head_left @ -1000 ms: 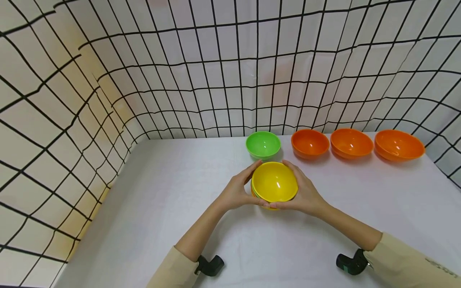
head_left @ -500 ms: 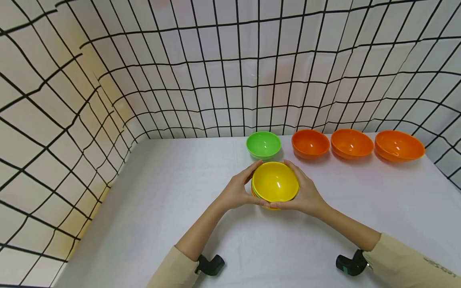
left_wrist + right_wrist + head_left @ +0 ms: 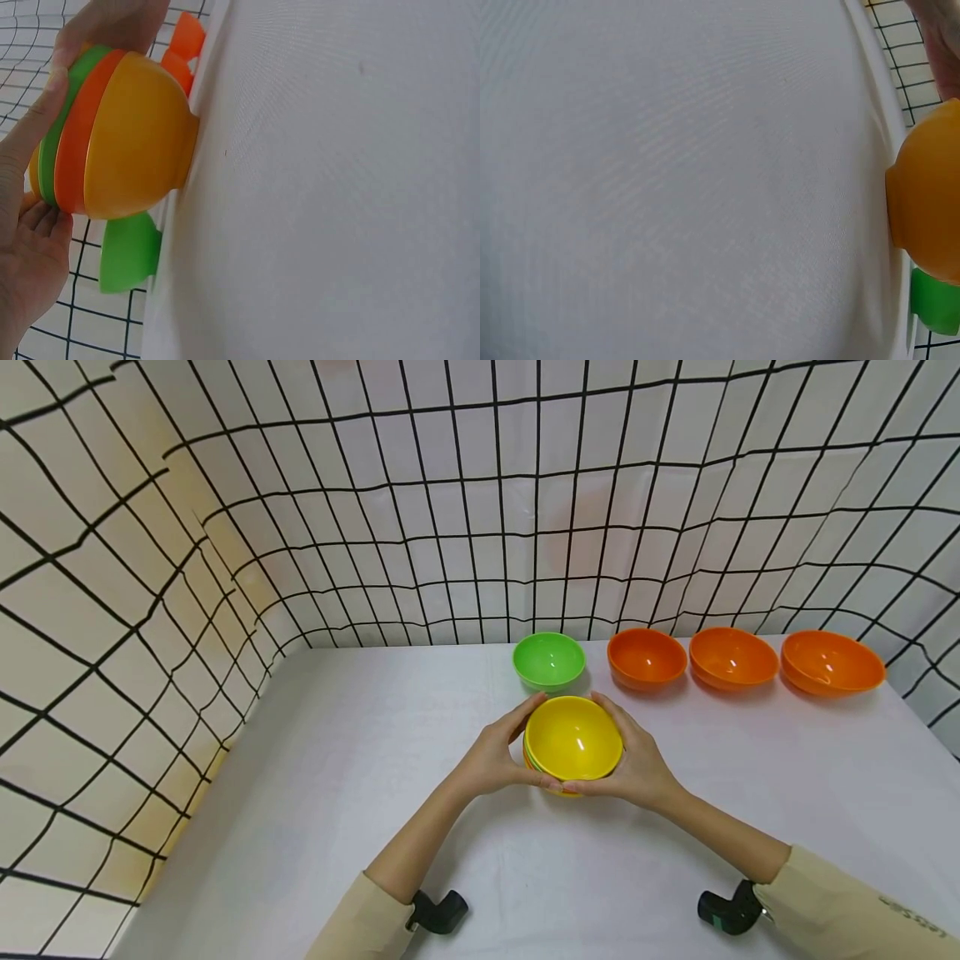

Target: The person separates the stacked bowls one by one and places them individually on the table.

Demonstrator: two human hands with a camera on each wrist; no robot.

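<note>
A stack of nested bowls stands on the white table in the head view, with a yellow bowl (image 3: pixel 573 739) on top. In the left wrist view, the layers beneath are a green bowl (image 3: pixel 64 127), an orange bowl (image 3: pixel 86 135) and a larger yellow-orange bowl (image 3: pixel 139 135) whose foot meets the cloth. My left hand (image 3: pixel 491 760) grips the stack's left side, fingers behind and thumb in front. From the right, my right hand (image 3: pixel 637 768) holds it likewise, and the thumb tips meet at the front. The right wrist view has the bottom bowl (image 3: pixel 934 191) at its edge.
Close behind the stack sits a green bowl (image 3: pixel 549 662). Three orange bowls continue the back row rightward: a smaller one (image 3: pixel 647 660), a middle one (image 3: pixel 733 658) and a wide one (image 3: pixel 832 664). A black-grid net (image 3: pixel 450 527) borders the white tabletop (image 3: pixel 360 735).
</note>
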